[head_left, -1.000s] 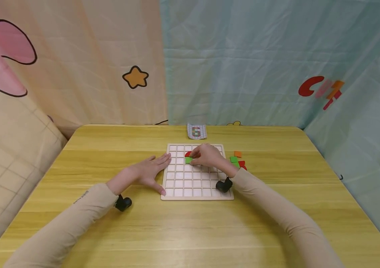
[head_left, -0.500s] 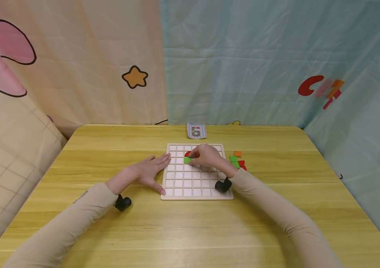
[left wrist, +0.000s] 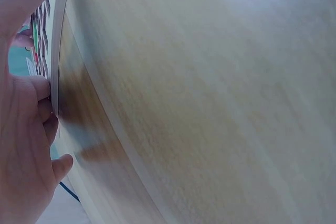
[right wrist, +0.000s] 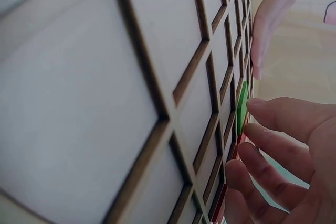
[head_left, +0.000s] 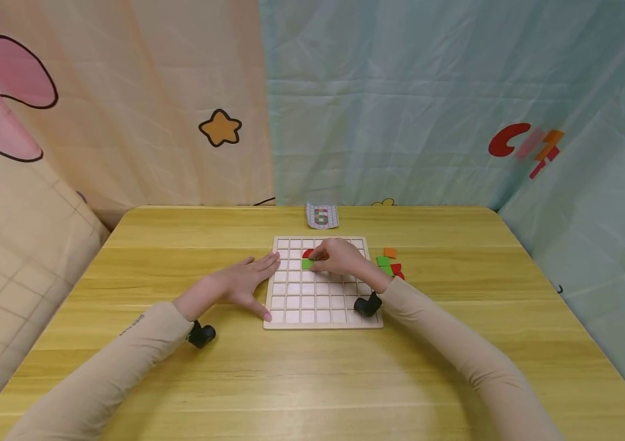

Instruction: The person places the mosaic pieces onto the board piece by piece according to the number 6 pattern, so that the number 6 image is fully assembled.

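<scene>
A pale wooden grid board (head_left: 323, 326) lies on the table, its cells white. My left hand (head_left: 246, 283) rests on the board's left edge, fingers spread and thumb near the front corner. In the left wrist view that hand (left wrist: 23, 145) lies along the rim. With thumb and fingertips, my right hand (head_left: 340, 256) pinches a green square tile (head_left: 307, 264) at one of the upper cells. The right wrist view shows the green tile (right wrist: 242, 107) standing slightly proud of the grid. Just behind it sits a red tile (head_left: 308, 253) with a curved edge, partly hidden by the fingers.
Right of the board lie loose tiles: an orange square (head_left: 390, 252), green squares (head_left: 383, 261) and red pieces (head_left: 396, 268). Behind the board is a printed pattern card (head_left: 321, 215). A curtain (head_left: 400, 110) hangs beyond the table (head_left: 312, 380).
Both hands keep almost the same places. The green tile stays at the same cell under the right fingertips; the whole view shifts very slightly.
</scene>
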Motion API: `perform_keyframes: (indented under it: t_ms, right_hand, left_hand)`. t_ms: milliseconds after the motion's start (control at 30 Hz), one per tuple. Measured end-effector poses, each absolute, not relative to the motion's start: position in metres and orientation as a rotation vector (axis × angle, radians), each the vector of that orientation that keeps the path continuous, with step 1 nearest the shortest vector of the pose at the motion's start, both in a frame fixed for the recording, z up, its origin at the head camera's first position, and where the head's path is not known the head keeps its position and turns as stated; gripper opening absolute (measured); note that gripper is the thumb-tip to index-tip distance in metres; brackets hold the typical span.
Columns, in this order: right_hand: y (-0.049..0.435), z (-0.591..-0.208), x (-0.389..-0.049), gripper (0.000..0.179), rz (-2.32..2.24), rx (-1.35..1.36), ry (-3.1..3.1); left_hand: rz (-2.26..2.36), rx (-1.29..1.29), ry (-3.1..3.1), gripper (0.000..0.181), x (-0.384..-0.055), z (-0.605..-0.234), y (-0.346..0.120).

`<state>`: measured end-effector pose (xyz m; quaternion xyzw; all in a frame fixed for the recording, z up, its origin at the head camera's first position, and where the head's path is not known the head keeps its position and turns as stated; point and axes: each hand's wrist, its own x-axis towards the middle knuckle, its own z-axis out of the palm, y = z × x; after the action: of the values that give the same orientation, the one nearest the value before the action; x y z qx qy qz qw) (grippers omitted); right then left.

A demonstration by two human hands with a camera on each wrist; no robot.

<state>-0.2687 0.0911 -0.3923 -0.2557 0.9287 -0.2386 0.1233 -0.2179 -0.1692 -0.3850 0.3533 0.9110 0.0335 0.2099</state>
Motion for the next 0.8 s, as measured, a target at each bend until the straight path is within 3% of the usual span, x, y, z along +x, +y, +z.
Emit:
perform_keyframes:
  t_ms: [800]
  right_hand:
    - [0.148,-0.368,-0.268,0.025,-0.862,-0.722,2.874]
  left_hand:
    - [0.108,0.990,2.532,0.121,-0.217,-0.384,-0.170]
